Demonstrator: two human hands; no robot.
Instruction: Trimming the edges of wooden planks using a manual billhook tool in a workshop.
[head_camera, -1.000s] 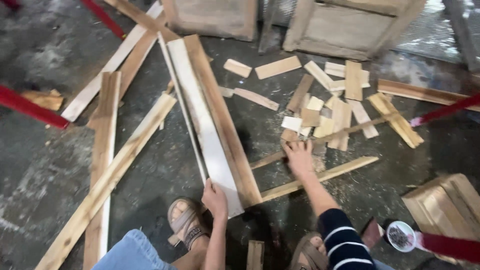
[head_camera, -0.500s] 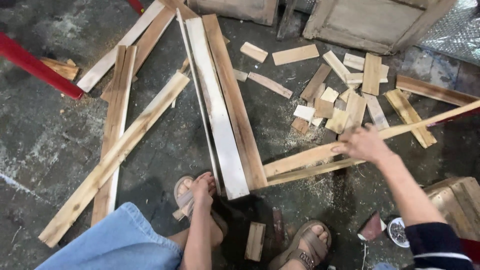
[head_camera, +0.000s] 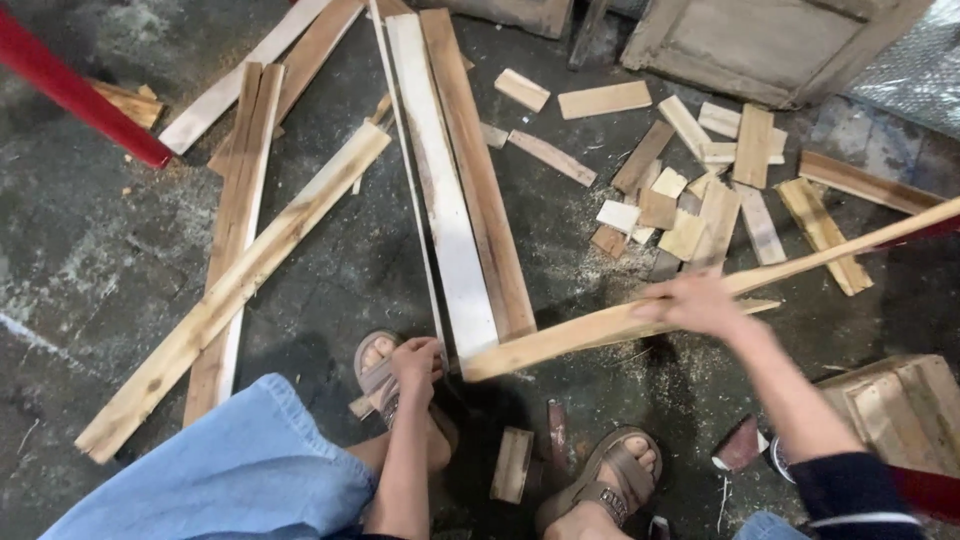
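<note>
Pale wood lay everywhere on the dark concrete floor (head_camera: 330, 260). The right hand (head_camera: 695, 303) was closed around two long slats: one flat slat (head_camera: 560, 338) that ran down-left to end just beside the boards, and a thinner slat (head_camera: 850, 245) that rose toward the right edge of the view. The left hand (head_camera: 415, 362) sat low by the left sandalled foot (head_camera: 385, 370), fingers curled over the near end of a thin strip (head_camera: 405, 170) standing on edge; how firmly they gripped could not be told.

Just beside that strip lay a white board (head_camera: 445, 200) and, touching it, a brown board (head_camera: 480, 190), both running away from the person. To the left, a long plank (head_camera: 240, 285) crossed diagonally over two narrower planks (head_camera: 235, 230) that lay side by side. Two more boards (head_camera: 290, 50) angled off at the top left, near a red bar (head_camera: 80, 95).

Behind the right hand, a heap of short offcuts (head_camera: 690, 190), well over a dozen, was scattered between the boards and a wooden panel (head_camera: 770, 45). One small block (head_camera: 513, 465) rested between the two sandalled feet, the right foot (head_camera: 605, 480) beside it. A stack of wood pieces (head_camera: 900, 405) stood at the lower right, near the right forearm.
</note>
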